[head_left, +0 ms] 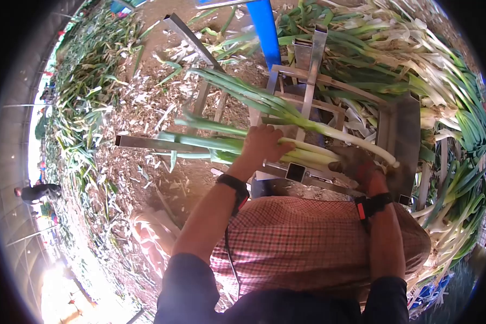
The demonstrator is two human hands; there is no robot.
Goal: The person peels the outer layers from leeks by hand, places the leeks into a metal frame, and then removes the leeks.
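Bare and curled around the pale green stems of a leek bundle (310,155), my left hand (264,144) sits at the middle of the view. My right hand (359,166), darker and apparently gloved or dirty, closes around the root ends of the same bundle. Just beyond both hands, another leek (340,134) lies across the metal frame (308,89), its white root end to the right and its green leaves to the upper left. The bundle's leaves spread to the left over a metal bar.
Many leeks (443,59) are heaped at the right and upper right. Leaf scraps (129,113) cover the ground at left. A blue post (263,35) rises behind the frame. Metal bars (156,143) jut left. A person (40,191) is far off at left.
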